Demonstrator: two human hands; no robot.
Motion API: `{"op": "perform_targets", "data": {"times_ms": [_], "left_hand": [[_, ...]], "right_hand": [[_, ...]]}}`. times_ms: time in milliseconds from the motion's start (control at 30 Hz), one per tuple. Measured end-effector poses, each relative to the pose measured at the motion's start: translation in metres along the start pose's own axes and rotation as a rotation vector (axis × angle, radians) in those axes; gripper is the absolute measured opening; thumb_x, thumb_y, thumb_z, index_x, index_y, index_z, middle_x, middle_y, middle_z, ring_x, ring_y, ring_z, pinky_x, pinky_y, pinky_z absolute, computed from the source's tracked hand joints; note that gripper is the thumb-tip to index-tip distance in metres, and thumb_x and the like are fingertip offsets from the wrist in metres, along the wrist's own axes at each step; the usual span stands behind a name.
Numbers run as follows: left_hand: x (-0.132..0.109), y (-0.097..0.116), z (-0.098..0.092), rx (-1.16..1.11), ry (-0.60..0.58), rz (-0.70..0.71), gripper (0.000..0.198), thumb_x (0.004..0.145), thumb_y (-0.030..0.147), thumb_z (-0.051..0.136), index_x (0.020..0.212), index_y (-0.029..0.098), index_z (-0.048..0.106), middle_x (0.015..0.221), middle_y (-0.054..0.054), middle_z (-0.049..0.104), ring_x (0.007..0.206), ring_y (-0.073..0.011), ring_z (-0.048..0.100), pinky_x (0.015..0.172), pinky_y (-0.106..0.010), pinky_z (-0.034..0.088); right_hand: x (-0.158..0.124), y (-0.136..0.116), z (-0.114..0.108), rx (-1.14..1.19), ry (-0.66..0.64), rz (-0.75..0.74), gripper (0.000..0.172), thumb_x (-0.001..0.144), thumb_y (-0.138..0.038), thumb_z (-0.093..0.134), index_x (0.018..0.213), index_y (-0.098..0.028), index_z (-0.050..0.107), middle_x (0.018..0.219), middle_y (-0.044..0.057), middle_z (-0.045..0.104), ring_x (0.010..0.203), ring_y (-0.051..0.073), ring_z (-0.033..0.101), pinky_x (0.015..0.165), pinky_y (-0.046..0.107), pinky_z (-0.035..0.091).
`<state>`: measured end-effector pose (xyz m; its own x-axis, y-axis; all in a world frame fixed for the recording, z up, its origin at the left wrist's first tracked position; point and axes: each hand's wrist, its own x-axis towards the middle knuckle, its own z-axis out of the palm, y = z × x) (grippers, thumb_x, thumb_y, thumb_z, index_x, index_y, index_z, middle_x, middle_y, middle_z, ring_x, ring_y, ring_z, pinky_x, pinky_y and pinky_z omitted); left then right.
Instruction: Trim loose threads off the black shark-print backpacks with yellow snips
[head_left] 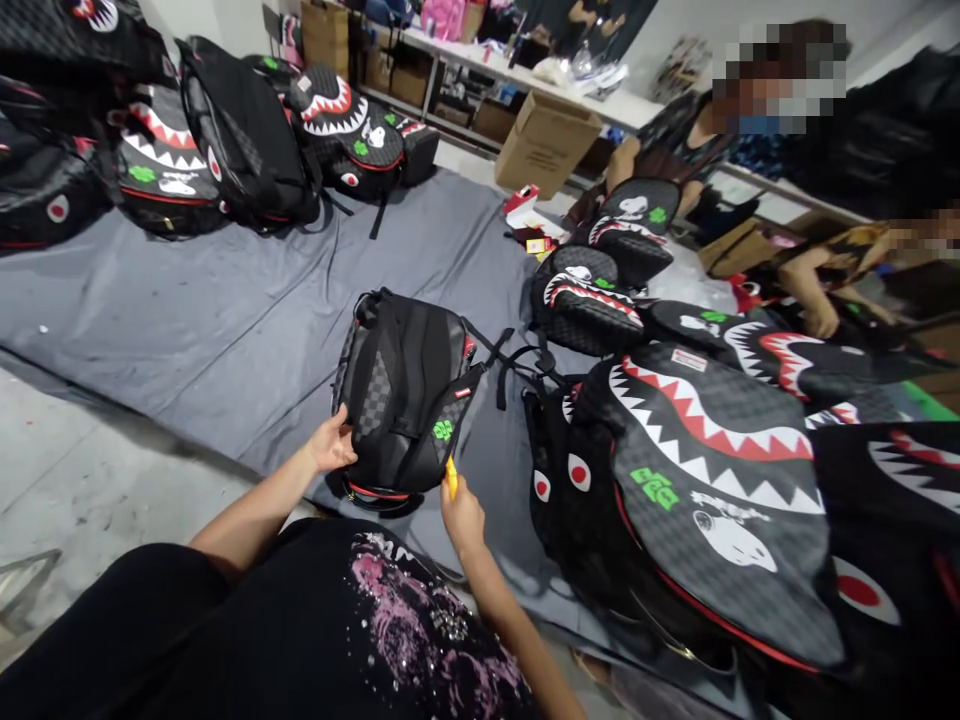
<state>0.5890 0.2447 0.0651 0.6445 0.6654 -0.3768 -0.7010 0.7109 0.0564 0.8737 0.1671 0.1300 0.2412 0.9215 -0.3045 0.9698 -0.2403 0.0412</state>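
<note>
**Black backpack held back side up on the grey sheet**

The backpack (409,395) is black fabric with panels of grey checker weave, padded straps running down its back, a small red tag on one edge and a green patch near its lower right corner. A thin red piping shows along its near rim. It lies on a wrinkled grey sheet (225,310) spread over a pale concrete floor (67,470), just in front of the person's lap.

The left hand (332,443) grips the near left edge of the backpack, fingers curled around it with the thumb on top. The right hand (463,512) is closed narrowly on a small yellow tool (451,478), which stands nearly upright with its tip touching the near right edge of the backpack, just below the green patch.

The backpack's long axis runs from the person away and slightly left, its top end pointing away and its base towards the hands. Loose black webbing trails off its right side.

To the right lies a pile of bags (697,450) with a toothed shark-mouth print in red and white. More such bags (225,130) sit at the far left edge of the sheet. A cardboard box (547,140) stands beyond, and two other people sit at the far right.
</note>
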Motion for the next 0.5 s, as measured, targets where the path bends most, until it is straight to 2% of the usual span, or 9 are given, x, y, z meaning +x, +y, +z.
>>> {"op": "perform_targets", "data": {"times_ms": [167,333,500], "left_hand": [[-0.001,0.0,-0.002,0.015,0.028,0.0,0.063,0.096,0.062,0.032,0.096,0.009,0.066,0.075,-0.013,0.072,0.051,-0.0138,0.062,0.036,-0.017,0.034],[-0.002,0.001,0.002,0.035,0.075,0.031,0.064,0.095,0.064,0.032,0.095,0.011,0.067,0.08,-0.014,0.073,0.05,-0.0114,0.06,0.034,-0.015,0.029],[-0.002,0.001,0.011,0.085,0.119,0.044,0.065,0.093,0.066,0.034,0.107,0.012,0.067,0.09,-0.015,0.074,0.051,-0.0106,0.06,0.034,-0.015,0.025]], "right_hand": [[-0.026,0.015,0.01,0.203,0.003,-0.014,0.042,0.101,-0.041,0.033,0.122,-0.014,0.058,0.098,0.014,0.073,0.09,0.027,0.071,0.072,0.03,0.048],[-0.041,0.023,0.014,0.444,0.0,-0.021,0.048,0.098,-0.045,0.031,0.12,-0.012,0.059,0.098,0.015,0.072,0.094,0.027,0.07,0.078,0.033,0.051],[-0.045,0.022,0.011,0.45,-0.002,-0.008,0.049,0.098,-0.046,0.029,0.119,-0.012,0.058,0.098,0.014,0.072,0.092,0.026,0.069,0.079,0.033,0.05]]}}
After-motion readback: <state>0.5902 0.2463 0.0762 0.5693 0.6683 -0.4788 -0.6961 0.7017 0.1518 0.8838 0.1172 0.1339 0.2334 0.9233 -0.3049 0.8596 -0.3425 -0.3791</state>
